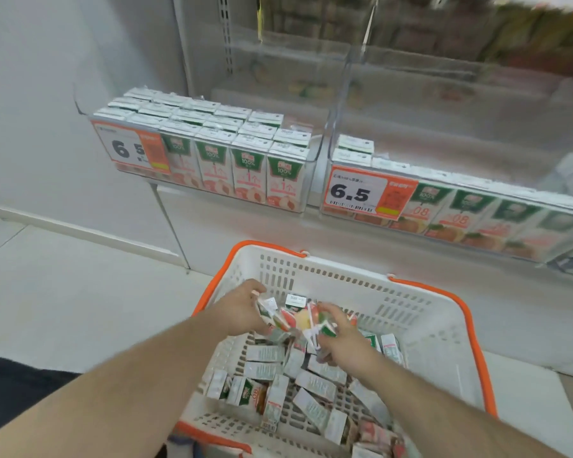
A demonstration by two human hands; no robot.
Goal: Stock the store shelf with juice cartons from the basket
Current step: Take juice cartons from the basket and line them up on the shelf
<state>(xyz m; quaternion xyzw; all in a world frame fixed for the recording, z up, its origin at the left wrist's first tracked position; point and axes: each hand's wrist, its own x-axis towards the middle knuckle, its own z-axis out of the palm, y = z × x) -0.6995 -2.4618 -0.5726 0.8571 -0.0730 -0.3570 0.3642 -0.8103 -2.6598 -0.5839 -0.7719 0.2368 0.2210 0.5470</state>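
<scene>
Head view: we reach into the basket [444,328], left hand [242,312] and right hand [341,338] each gripping a juice carton [272,317], lifted off the loose pile so they can go upright onto the shelf [315,160].

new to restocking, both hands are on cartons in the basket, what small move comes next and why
Probably lift them toward the right shelf bin: the left hand and right hand each grip cartons above the basket, and that bin's back rows look unfilled.

"6.5" on price tag [358,192], apparently
</scene>
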